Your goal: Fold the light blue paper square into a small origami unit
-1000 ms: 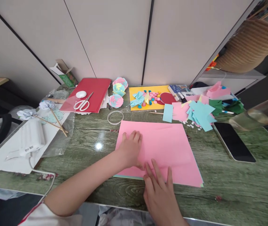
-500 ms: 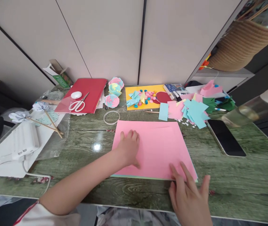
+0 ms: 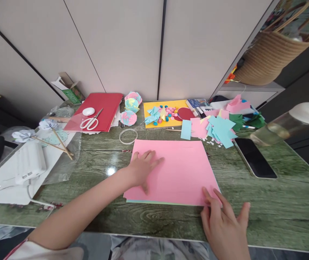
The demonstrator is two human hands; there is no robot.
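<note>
A large pink paper sheet lies flat on the green wood-grain table, with a pale green sheet edge showing beneath it. My left hand rests flat on the sheet's left part, fingers spread. My right hand lies at the sheet's near right corner, fingers apart, fingertips touching the edge. Neither hand holds anything.
Behind the sheet are a tape ring, paper flowers, a yellow card with small pieces, and a pile of cut paper. White scissors lie on a red folder. A phone lies right, a white box left.
My right hand slid from the sheet's near middle to its near right corner. My left hand stayed on the sheet and spread its fingers wider.
</note>
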